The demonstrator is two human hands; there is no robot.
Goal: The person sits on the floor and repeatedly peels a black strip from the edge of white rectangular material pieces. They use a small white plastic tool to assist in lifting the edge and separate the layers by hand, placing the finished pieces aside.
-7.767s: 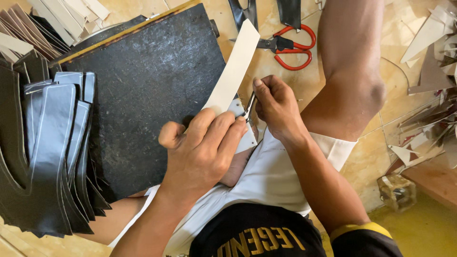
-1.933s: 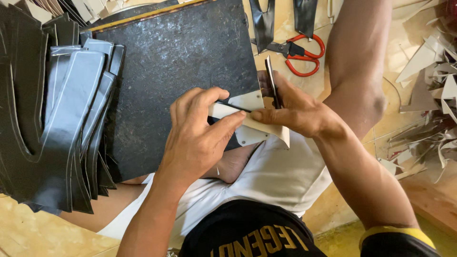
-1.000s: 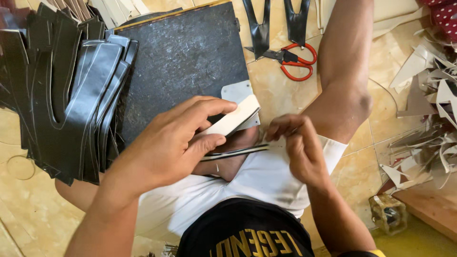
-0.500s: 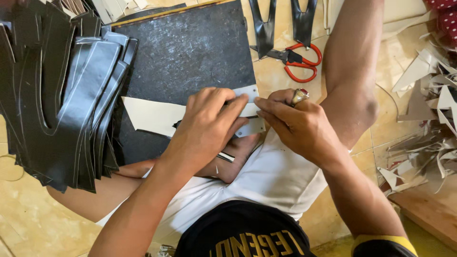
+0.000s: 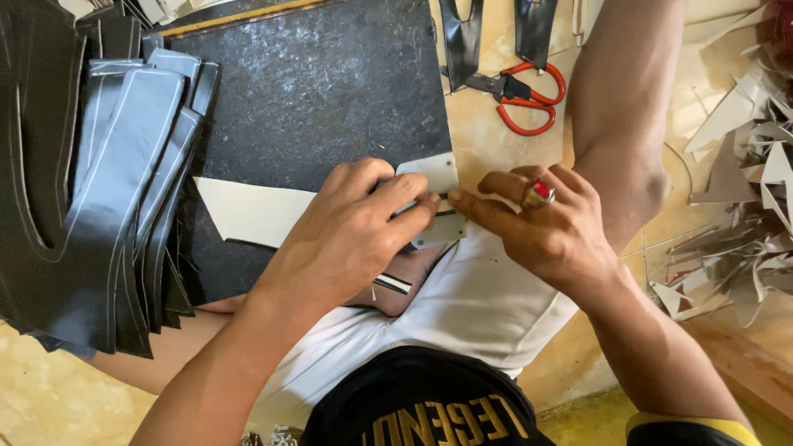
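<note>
A cream, pointed strip of sheet material lies across the black cutting board. My left hand lies over its right part, with the fingers curled onto a pale grey piece at the board's edge. My right hand, wearing a ring with a red stone, meets it from the right. Its thumb and forefinger pinch the same pale end beside my left fingertips. A thin metal tool lies on my lap, partly hidden beneath my left wrist.
A stack of dark cut leather pieces overlaps the board's left side. Red-handled scissors and two dark strips lie on the tan floor beyond the board. My bare knee rises at the right, with pale offcuts scattered past it.
Over the last seconds the cream strip has swung from upright to lying flat leftward across the board. The metal tool left my right hand and now rests on my lap. Both hands have closed together at the strip's right end.
</note>
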